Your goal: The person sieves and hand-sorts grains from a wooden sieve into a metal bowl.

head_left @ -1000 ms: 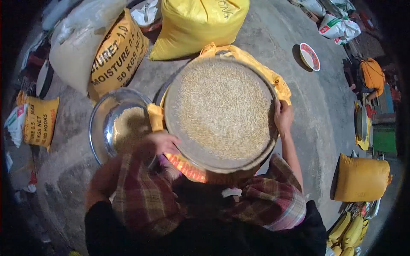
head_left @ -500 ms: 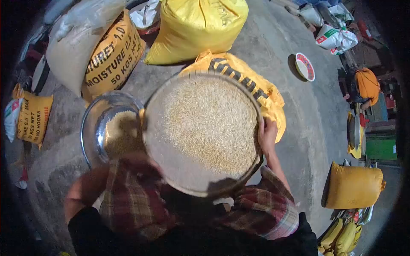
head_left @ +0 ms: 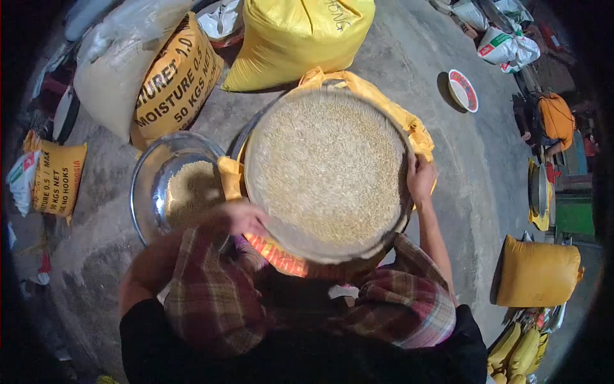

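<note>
A round sieve (head_left: 275, 221) full of pale grain (head_left: 329, 166) is held over an orange sack (head_left: 419, 137) whose opened top shows around it. My right hand (head_left: 422, 178) grips the sieve's right rim. At the lower left rim is my left hand (head_left: 243, 217), blurred by motion, its fingers against the edge. Left of the sieve stands a steel basin (head_left: 142, 192) with finer grain (head_left: 190, 192) in it, partly under my left forearm.
A full yellow sack (head_left: 297, 45) and a printed orange sack (head_left: 182, 83) stand beyond. A red-and-white bowl (head_left: 463, 91) lies on the floor (head_left: 441, 147) at right. Farther right are a tan sack (head_left: 538, 271) and a person in orange (head_left: 556, 121).
The sieve has moved right and slightly up in view, together with both my hands. Its grain has spread to cover more of the surface. More of the sack beneath shows at the lower left.
</note>
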`<action>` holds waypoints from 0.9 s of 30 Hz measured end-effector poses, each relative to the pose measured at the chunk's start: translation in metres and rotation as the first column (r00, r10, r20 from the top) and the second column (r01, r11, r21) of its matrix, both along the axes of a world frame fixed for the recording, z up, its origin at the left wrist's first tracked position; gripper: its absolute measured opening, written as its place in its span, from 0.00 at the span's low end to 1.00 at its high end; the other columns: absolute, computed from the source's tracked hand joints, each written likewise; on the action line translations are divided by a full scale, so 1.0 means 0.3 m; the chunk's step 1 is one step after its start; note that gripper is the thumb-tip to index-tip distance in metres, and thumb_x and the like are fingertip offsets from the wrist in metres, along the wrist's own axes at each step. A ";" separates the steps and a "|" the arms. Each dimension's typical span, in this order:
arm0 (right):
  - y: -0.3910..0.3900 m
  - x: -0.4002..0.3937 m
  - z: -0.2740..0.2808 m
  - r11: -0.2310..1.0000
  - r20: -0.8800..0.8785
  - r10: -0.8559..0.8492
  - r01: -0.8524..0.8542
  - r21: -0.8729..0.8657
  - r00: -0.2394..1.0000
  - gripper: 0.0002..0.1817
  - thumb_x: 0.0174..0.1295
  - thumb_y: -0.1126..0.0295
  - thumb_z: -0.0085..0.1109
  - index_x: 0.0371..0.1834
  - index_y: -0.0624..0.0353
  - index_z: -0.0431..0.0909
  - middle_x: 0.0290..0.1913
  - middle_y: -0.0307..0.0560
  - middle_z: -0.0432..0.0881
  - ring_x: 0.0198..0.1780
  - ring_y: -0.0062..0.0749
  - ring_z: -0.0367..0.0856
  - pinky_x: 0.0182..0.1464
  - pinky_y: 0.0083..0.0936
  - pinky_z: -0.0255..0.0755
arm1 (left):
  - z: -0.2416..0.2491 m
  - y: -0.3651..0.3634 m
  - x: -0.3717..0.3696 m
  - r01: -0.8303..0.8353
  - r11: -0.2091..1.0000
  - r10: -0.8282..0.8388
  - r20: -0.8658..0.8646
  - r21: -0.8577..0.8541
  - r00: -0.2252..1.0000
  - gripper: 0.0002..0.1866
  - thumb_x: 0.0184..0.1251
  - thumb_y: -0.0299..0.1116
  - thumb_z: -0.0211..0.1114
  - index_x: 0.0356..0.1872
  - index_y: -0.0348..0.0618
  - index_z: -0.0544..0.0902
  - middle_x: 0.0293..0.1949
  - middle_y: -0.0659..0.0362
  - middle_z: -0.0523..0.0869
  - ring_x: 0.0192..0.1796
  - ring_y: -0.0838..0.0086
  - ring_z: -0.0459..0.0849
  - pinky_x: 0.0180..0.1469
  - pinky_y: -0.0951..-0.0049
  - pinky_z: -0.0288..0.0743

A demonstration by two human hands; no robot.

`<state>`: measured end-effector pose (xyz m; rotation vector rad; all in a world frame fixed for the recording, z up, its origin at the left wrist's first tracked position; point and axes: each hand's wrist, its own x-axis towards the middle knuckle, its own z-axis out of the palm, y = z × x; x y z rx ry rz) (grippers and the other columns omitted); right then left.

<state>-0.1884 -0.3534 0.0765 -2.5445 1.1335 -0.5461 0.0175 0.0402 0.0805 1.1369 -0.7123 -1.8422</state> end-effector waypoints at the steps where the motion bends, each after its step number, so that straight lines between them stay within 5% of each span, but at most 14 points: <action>1: 0.000 -0.031 -0.038 1.000 -0.017 0.020 -0.020 -0.012 1.000 0.12 0.59 0.63 0.51 0.31 0.63 0.77 0.26 0.61 0.75 0.32 0.52 0.71 0.36 0.44 0.61 | 0.023 -0.037 -0.013 0.257 0.957 -0.289 0.340 0.136 0.895 0.13 0.63 0.33 0.56 0.43 0.34 0.77 0.39 0.54 0.81 0.47 0.69 0.78 0.51 0.70 0.70; 2: -0.004 -0.072 -0.069 0.999 -0.040 0.047 -0.048 -0.027 0.998 0.13 0.59 0.63 0.51 0.31 0.63 0.77 0.25 0.61 0.74 0.32 0.52 0.71 0.35 0.44 0.61 | 0.044 -0.074 -0.026 0.465 0.829 -0.558 0.503 0.310 0.660 0.13 0.63 0.33 0.57 0.43 0.34 0.77 0.39 0.55 0.81 0.47 0.70 0.78 0.52 0.71 0.69; 3: 0.050 -0.066 -0.061 0.986 0.019 0.085 -0.081 -0.147 0.996 0.12 0.58 0.63 0.52 0.31 0.62 0.77 0.25 0.62 0.74 0.31 0.53 0.71 0.35 0.44 0.62 | 0.008 -0.017 -0.027 0.348 0.882 -0.389 0.077 0.318 0.918 0.14 0.62 0.33 0.57 0.44 0.34 0.76 0.42 0.55 0.80 0.48 0.71 0.77 0.54 0.71 0.69; 4: 0.074 -0.046 -0.057 0.993 0.045 0.086 -0.081 -0.089 0.995 0.12 0.58 0.64 0.52 0.31 0.62 0.77 0.26 0.62 0.74 0.31 0.53 0.71 0.34 0.44 0.62 | 0.003 0.026 -0.029 0.249 0.888 -0.100 -0.365 0.386 0.926 0.15 0.61 0.32 0.58 0.46 0.34 0.75 0.45 0.56 0.79 0.50 0.71 0.76 0.55 0.72 0.68; 6: 0.082 0.013 -0.016 0.988 0.099 0.112 -0.100 -0.120 0.989 0.12 0.59 0.64 0.51 0.31 0.63 0.76 0.27 0.63 0.74 0.31 0.54 0.72 0.35 0.44 0.63 | 0.014 0.045 -0.003 0.265 0.896 -0.140 -0.339 0.356 0.930 0.13 0.60 0.28 0.56 0.44 0.30 0.75 0.40 0.51 0.82 0.44 0.69 0.81 0.48 0.73 0.74; 9: 0.004 0.009 0.037 1.000 0.048 0.009 -0.010 0.021 0.999 0.13 0.59 0.63 0.51 0.32 0.63 0.77 0.25 0.59 0.76 0.30 0.53 0.74 0.33 0.42 0.65 | -0.076 -0.021 -0.001 -0.248 0.934 0.299 -0.183 0.258 0.937 0.15 0.62 0.31 0.57 0.47 0.32 0.75 0.41 0.52 0.81 0.44 0.68 0.80 0.49 0.71 0.73; 11: -0.007 -0.064 -0.021 0.997 0.042 0.019 -0.022 0.069 0.999 0.13 0.59 0.63 0.51 0.35 0.62 0.77 0.28 0.58 0.77 0.32 0.53 0.75 0.35 0.41 0.66 | -0.064 0.027 -0.032 -0.053 0.984 0.067 -0.080 0.171 0.995 0.15 0.61 0.30 0.57 0.47 0.31 0.73 0.42 0.50 0.80 0.46 0.66 0.80 0.50 0.69 0.73; 13: 0.055 -0.076 -0.047 0.966 0.096 0.153 -0.128 -0.224 0.984 0.13 0.58 0.64 0.52 0.38 0.62 0.78 0.32 0.61 0.77 0.38 0.55 0.74 0.41 0.40 0.66 | -0.108 0.066 -0.017 0.133 0.986 -0.136 0.025 0.104 0.990 0.16 0.61 0.30 0.57 0.47 0.31 0.72 0.44 0.48 0.79 0.47 0.64 0.79 0.52 0.67 0.73; 16: 0.061 -0.010 -0.049 0.997 0.077 0.075 -0.074 -0.015 0.994 0.13 0.60 0.63 0.50 0.37 0.61 0.77 0.29 0.63 0.75 0.35 0.55 0.72 0.38 0.42 0.63 | -0.107 0.121 0.034 0.332 0.894 -0.314 0.107 -0.302 0.943 0.15 0.63 0.31 0.55 0.48 0.33 0.71 0.53 0.46 0.73 0.56 0.61 0.73 0.61 0.60 0.64; 17: 0.052 0.020 0.005 1.000 0.039 0.019 -0.019 0.004 0.999 0.12 0.60 0.64 0.50 0.35 0.63 0.77 0.26 0.61 0.74 0.31 0.54 0.71 0.35 0.43 0.63 | -0.028 0.038 -0.002 -0.046 0.992 0.029 -0.152 -0.113 0.988 0.14 0.62 0.30 0.55 0.47 0.34 0.73 0.47 0.49 0.77 0.51 0.65 0.76 0.55 0.65 0.68; 20: 0.000 -0.037 0.021 0.999 0.018 -0.016 0.016 0.035 1.000 0.12 0.60 0.64 0.50 0.36 0.62 0.78 0.28 0.60 0.77 0.32 0.54 0.74 0.34 0.42 0.66 | -0.113 -0.008 0.020 -0.188 0.959 0.222 -0.146 0.214 0.964 0.15 0.60 0.28 0.55 0.48 0.33 0.72 0.45 0.51 0.78 0.47 0.66 0.78 0.50 0.69 0.72; 24: 0.088 -0.057 -0.046 0.996 0.070 0.084 -0.081 -0.033 0.994 0.14 0.59 0.64 0.52 0.38 0.64 0.77 0.33 0.67 0.75 0.36 0.55 0.74 0.41 0.39 0.67 | -0.052 0.060 0.032 0.423 0.906 -0.422 0.083 -0.001 0.903 0.13 0.64 0.27 0.53 0.48 0.34 0.74 0.49 0.48 0.78 0.55 0.67 0.74 0.59 0.67 0.66; 26: 0.090 0.021 -0.003 0.995 0.091 0.084 -0.078 -0.058 0.992 0.12 0.60 0.64 0.50 0.33 0.62 0.77 0.27 0.61 0.76 0.32 0.54 0.73 0.37 0.43 0.65 | -0.188 0.130 0.030 0.494 0.857 -0.449 0.257 -0.148 0.856 0.14 0.64 0.27 0.53 0.50 0.35 0.73 0.51 0.49 0.77 0.55 0.68 0.74 0.59 0.69 0.66; 27: 0.057 0.046 0.006 0.995 0.097 0.058 -0.050 -0.084 0.994 0.12 0.60 0.64 0.50 0.30 0.63 0.77 0.24 0.60 0.75 0.28 0.53 0.72 0.32 0.44 0.64 | -0.139 0.102 0.066 0.143 0.989 -0.145 -0.077 -0.037 0.986 0.14 0.64 0.28 0.53 0.49 0.35 0.73 0.50 0.49 0.77 0.54 0.68 0.75 0.58 0.69 0.66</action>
